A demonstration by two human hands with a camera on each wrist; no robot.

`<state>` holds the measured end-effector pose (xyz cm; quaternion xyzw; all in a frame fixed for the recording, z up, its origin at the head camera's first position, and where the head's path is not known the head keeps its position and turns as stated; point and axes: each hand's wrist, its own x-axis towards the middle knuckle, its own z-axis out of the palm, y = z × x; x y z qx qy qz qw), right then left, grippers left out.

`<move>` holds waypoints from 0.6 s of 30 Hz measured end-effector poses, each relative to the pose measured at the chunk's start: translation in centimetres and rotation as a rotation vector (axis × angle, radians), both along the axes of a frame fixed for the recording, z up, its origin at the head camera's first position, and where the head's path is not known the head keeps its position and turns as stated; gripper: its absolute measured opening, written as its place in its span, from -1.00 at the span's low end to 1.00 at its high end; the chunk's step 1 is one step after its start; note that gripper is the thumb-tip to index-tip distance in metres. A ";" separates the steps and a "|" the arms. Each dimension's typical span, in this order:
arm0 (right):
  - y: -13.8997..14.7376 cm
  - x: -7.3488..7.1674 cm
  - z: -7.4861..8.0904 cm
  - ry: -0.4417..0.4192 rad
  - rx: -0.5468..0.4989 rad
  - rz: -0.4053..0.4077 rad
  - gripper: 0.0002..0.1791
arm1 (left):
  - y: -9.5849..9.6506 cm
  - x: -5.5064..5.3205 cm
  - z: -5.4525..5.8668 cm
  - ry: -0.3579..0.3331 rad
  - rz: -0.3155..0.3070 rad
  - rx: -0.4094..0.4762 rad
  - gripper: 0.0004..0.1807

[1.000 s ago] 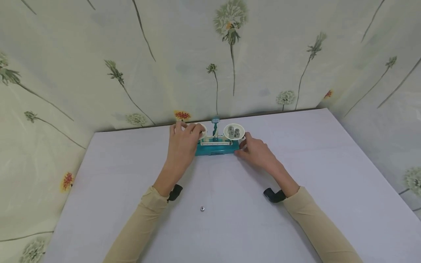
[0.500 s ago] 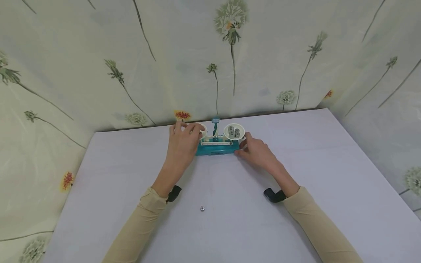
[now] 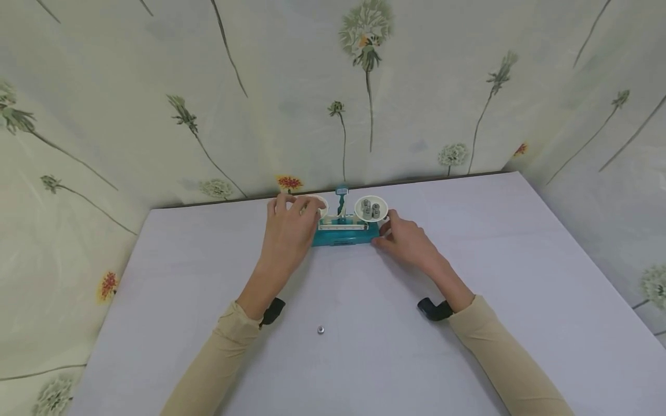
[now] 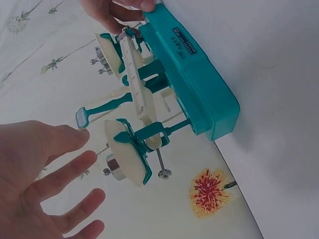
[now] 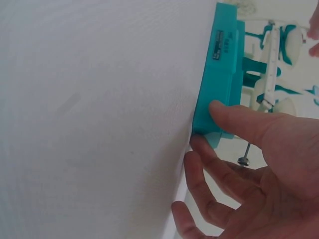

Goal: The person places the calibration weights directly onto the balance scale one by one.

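A teal balance scale (image 3: 344, 236) with two white pans stands near the table's far edge. Over its left pan (image 4: 130, 155) hovers my left hand (image 3: 287, 231), with fingers spread and apart from the pan in the left wrist view. One metal weight (image 4: 115, 167) sits on that pan; the hand mostly hides this side in the head view. Several metal weights (image 3: 366, 207) stand on the right pan (image 3: 384, 209). My right hand (image 3: 408, 240) grips the base's right end, thumb (image 5: 234, 117) on the front face and fingers around the side.
A small metal weight (image 3: 320, 330) lies alone on the white table (image 3: 364, 364), nearer to me. Flower-patterned cloth (image 3: 291, 115) hangs behind the table and at its sides. The balance's upright pointer (image 3: 341, 199) rises between the pans.
My left wrist has shifted slightly left and toward me, and the fingers sit a little differently over the left pan. The right hand and the balance have stayed in place.
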<state>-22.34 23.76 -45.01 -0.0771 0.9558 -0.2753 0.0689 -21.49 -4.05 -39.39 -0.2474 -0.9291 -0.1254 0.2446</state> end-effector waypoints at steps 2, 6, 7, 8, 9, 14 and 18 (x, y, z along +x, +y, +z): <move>0.0 0.0 0.1 -0.002 -0.002 0.000 -0.42 | 0.0 0.3 0.2 -0.017 -0.007 -0.008 -0.82; 0.1 -0.1 0.0 -0.003 -0.001 0.004 -0.41 | 0.0 1.1 0.4 -0.045 -0.020 -0.029 -0.79; 0.1 -0.1 -0.1 -0.002 0.000 0.004 -0.41 | -0.1 1.3 0.5 -0.049 -0.020 -0.039 -0.79; 0.1 -0.1 -0.1 -0.001 0.000 0.004 -0.41 | -0.1 1.5 0.5 -0.051 -0.020 -0.046 -0.79; 0.1 -0.1 -0.1 -0.001 0.000 0.002 -0.41 | -0.1 1.6 0.6 -0.050 -0.018 -0.056 -0.79; 0.1 -0.1 -0.1 0.000 0.005 -0.003 -0.40 | -0.1 2.4 0.6 -0.031 -0.027 -0.110 -0.79; 0.0 -0.1 -0.1 0.005 0.007 -0.003 -0.40 | -0.3 3.1 0.6 -0.042 -0.055 -0.138 -0.79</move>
